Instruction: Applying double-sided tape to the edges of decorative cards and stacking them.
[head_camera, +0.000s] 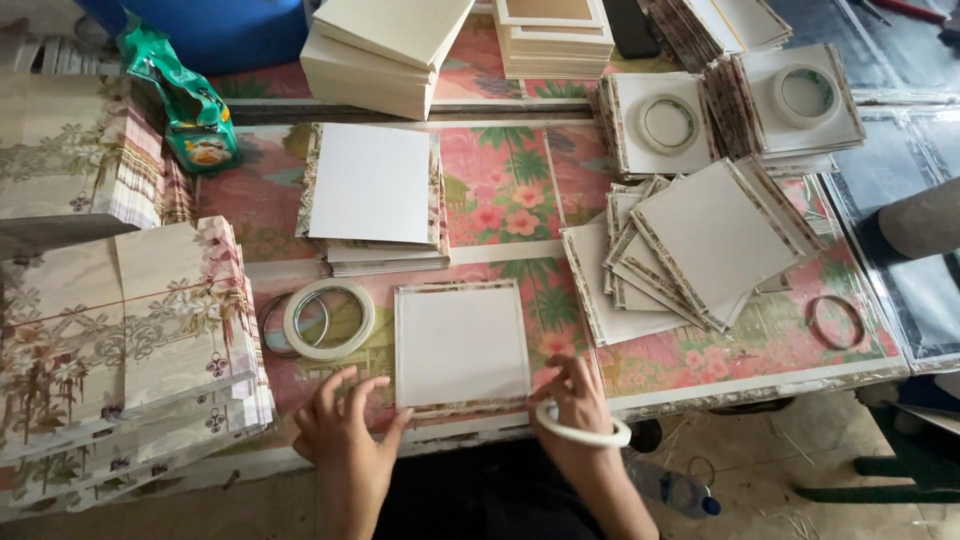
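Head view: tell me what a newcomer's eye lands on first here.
First, the white square board at the table's near edge, with the left hand pressing its lower left corner and the right hand at its lower right, a tape roll ringing that wrist. Next, the flowery pink table cover, then the stack of floral paper sheets at left.

white square board (461, 343) | pink floral tablecloth (500, 185) | cream floral paper stack (120, 330) | white tape roll (328, 318) | green bag (190, 105)
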